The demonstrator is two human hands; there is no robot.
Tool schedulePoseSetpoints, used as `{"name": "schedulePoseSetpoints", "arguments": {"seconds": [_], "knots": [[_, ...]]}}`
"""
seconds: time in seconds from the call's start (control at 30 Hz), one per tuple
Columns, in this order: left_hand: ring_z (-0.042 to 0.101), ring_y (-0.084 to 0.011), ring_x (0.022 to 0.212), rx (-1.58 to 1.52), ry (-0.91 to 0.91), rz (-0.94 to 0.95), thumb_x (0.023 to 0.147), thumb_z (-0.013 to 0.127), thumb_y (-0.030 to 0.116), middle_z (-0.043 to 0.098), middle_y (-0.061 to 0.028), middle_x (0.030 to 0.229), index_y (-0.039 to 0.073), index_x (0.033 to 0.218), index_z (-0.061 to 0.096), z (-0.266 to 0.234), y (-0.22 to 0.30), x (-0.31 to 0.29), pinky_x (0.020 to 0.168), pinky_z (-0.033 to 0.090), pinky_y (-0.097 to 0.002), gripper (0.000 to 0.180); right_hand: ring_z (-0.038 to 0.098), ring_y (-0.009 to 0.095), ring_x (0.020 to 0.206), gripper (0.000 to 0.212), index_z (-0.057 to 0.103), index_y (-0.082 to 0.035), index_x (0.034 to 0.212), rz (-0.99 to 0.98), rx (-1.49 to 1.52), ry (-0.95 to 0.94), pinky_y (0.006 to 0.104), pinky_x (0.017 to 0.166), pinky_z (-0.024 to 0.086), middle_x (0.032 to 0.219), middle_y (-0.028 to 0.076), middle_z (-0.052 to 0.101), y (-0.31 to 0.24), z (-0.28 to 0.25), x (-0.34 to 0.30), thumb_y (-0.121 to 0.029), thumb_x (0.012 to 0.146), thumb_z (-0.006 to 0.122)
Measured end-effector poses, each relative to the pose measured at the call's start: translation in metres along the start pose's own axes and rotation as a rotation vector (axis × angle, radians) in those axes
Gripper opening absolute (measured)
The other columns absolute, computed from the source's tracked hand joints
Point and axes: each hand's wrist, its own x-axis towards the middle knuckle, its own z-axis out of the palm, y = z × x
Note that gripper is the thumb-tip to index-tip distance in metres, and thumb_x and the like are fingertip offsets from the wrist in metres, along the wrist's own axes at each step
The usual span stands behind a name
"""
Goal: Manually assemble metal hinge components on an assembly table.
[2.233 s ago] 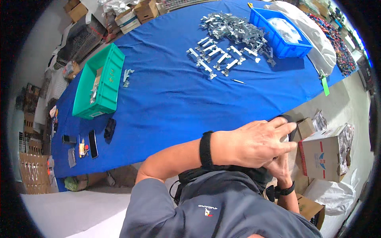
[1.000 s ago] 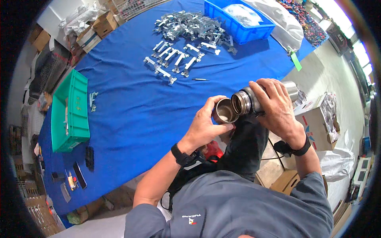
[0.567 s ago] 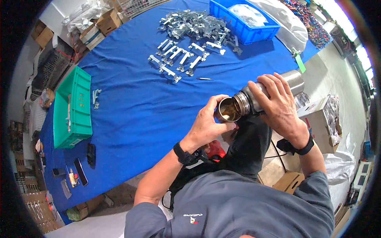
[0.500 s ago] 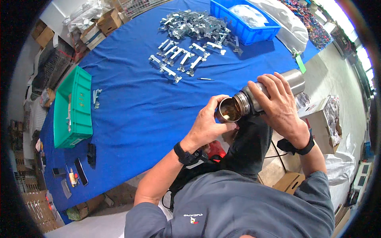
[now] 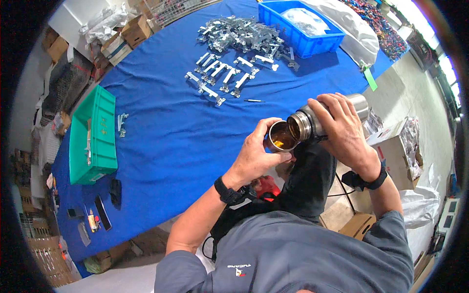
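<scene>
My left hand (image 5: 255, 152) is closed round a small metal cup (image 5: 282, 137), with amber liquid visible inside it. A steel thermos flask (image 5: 360, 105) lies tilted in my right hand (image 5: 343, 132), the fingers wrapped over its body. Its open mouth (image 5: 297, 128) is at the cup's right rim; whether liquid is running out, I cannot tell. Both hands are over the near right edge of the blue-covered table (image 5: 185, 161), above my dark trousers. Beyond them on the cloth lies a thin dark pen-like tool (image 5: 254, 100).
Several metal hinge-like brackets (image 5: 215, 73) lie in rows before a larger heap (image 5: 239, 36). Behind stands a blue bin (image 5: 312, 48) with a plastic bag. At the left are a green crate (image 5: 105, 151) and a phone (image 5: 103, 213). Right of me stands an open carton (image 5: 393, 151).
The thermos has come down slightly and shifted left, less steeply tipped. More amber liquid shows in the cup. My left hand has hardly moved.
</scene>
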Motion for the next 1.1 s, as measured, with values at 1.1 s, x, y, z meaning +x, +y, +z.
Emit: {"name": "schedulePoseSetpoints", "arguments": {"seconds": [1.1], "knots": [[0.058,-0.0325,0.125,-0.187,-0.212,0.155,0.062,0.093,0.007,0.052,-0.026,0.14,0.0,0.135,0.041,0.004,0.101,0.018,0.108,0.045,-0.0453,0.091,0.066,0.029,0.104,0.076,0.048,-0.001,0.12,1.024,0.597,0.656,0.0421,0.092,0.05,0.108,0.016,0.068,0.286,0.155,0.007,-0.042,0.07,0.089]]}}
